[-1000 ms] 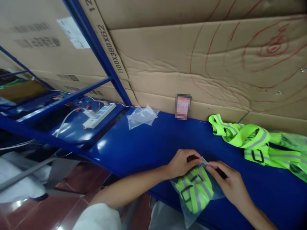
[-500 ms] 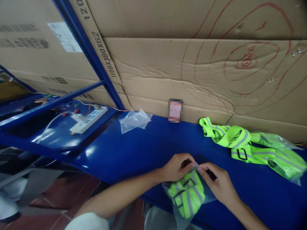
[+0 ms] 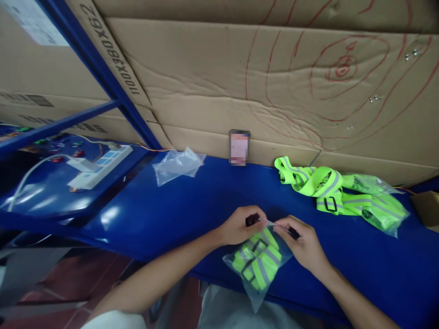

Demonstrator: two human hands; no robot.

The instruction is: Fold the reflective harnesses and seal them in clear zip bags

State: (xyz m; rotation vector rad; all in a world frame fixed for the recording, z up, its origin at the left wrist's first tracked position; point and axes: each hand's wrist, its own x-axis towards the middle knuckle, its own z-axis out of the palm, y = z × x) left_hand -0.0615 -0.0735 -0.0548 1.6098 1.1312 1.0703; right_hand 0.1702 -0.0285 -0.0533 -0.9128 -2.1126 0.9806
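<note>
A clear plastic bag (image 3: 258,267) with a folded neon-yellow reflective vest inside lies at the near edge of the blue table (image 3: 192,201). My left hand (image 3: 240,225) pinches the left end of the bag's top edge. My right hand (image 3: 302,242) pinches the same edge just to the right. Both hands are closed on the bag's mouth, thumbs and fingers pressed together.
A loose neon-yellow vest (image 3: 318,187) and a bagged one (image 3: 380,208) lie at the right. An empty clear bag (image 3: 176,164) and a small card (image 3: 239,147) sit near the cardboard wall (image 3: 274,82). A white power strip (image 3: 99,167) is on the left shelf. A cardboard box corner (image 3: 427,208) shows far right.
The view has shifted so everything sits further left and lower in frame. My hands have stayed on the bag's top edge, a little closer together.
</note>
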